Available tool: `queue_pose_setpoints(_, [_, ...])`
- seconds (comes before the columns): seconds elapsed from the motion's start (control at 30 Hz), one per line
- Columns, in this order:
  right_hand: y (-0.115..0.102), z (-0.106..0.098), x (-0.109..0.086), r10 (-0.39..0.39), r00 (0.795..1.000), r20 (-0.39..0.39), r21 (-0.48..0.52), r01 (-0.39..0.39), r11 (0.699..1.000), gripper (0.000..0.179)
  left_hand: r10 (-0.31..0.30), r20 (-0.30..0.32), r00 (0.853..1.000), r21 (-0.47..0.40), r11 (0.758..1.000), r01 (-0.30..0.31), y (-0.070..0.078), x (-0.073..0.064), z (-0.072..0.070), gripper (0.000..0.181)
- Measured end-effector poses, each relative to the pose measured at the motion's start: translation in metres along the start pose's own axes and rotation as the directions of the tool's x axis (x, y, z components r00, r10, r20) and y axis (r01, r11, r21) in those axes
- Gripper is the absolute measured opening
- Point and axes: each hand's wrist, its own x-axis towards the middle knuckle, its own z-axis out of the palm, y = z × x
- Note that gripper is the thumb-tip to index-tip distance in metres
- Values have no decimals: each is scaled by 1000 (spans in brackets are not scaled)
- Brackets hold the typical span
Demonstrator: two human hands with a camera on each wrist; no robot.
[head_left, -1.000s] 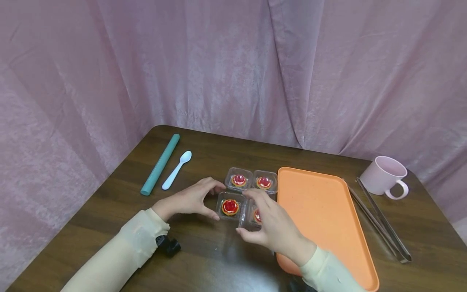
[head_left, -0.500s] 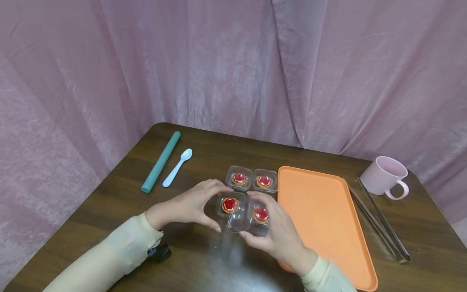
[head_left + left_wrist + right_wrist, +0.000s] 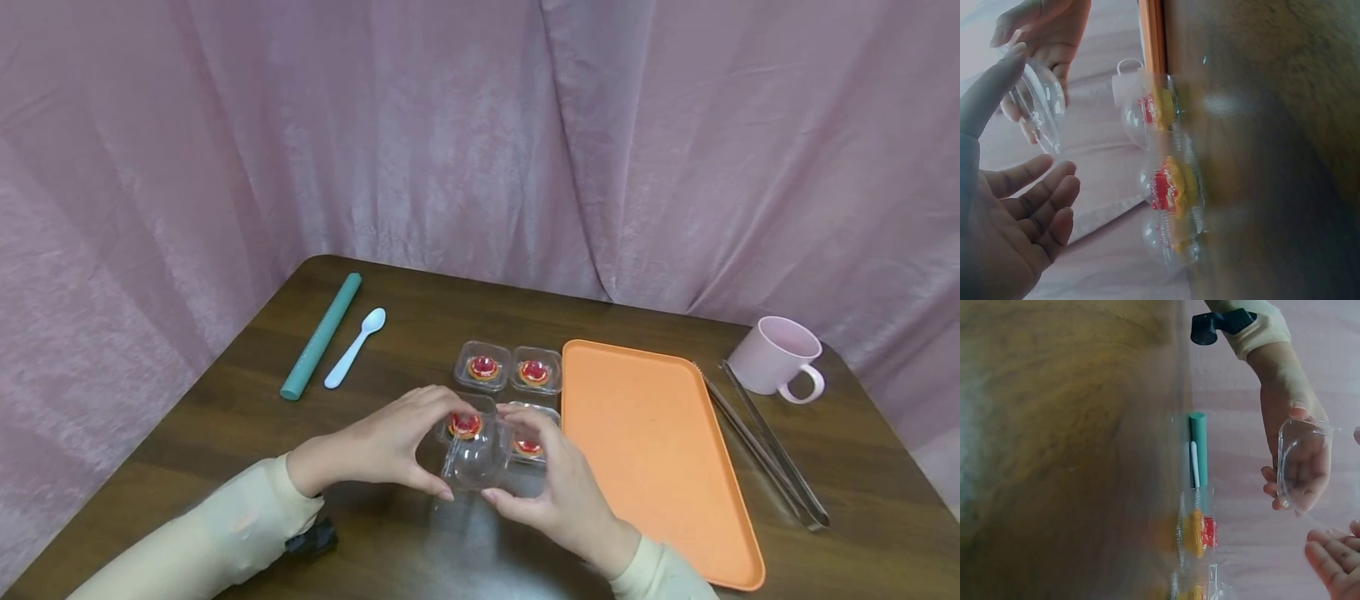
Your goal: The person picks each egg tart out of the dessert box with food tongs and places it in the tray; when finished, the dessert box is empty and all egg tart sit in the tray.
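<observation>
A clear domed plastic lid (image 3: 482, 461) is held tilted above the table, in front of the front-left tart (image 3: 464, 427). My left hand (image 3: 378, 440) holds its left side, with thumb at the near corner and fingers at the far edge. My right hand (image 3: 558, 492) holds the right side between thumb and fingers. That tart sits in a clear box, its red top partly seen through the lid. A lidded tart box (image 3: 529, 448) lies to the right, partly behind my right fingers. Behind are two more lidded tart boxes, one left (image 3: 482, 367) and one right (image 3: 536, 372).
An orange tray (image 3: 648, 450) lies right of the boxes. Metal tongs (image 3: 772, 454) and a pink mug (image 3: 772, 356) are beyond it. To the left lie a pale blue spoon (image 3: 356, 348) and a green stick-shaped roll (image 3: 322, 335). A pink curtain (image 3: 450, 150) surrounds the table's back.
The lid has moved left and toward the front, away from the front-right box. My right hand moved with it, and my left hand has come to hold its left side.
</observation>
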Motion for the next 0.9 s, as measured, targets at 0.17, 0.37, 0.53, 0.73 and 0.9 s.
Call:
queue_pose_setpoints(0.17, [-2,-1,-3,87,989,118,-131,-71,989,78,-53,77,996,29,998,51,2,-4,-1,79])
queue_pose_setpoints(0.37, [-4,4,-4,143,947,288,-323,-45,945,86,-123,224,967,115,988,99,4,-8,0,79])
queue_pose_setpoints(0.53, [-6,13,-2,171,915,366,-384,-18,923,87,-137,266,954,187,978,89,6,-11,1,80])
queue_pose_setpoints(0.73, [-6,24,-1,159,884,439,-423,47,905,84,-164,289,943,230,968,97,6,-18,2,76])
queue_pose_setpoints(0.9, [-6,30,-1,135,873,468,-442,100,891,84,-165,293,942,235,967,96,4,-24,4,75])
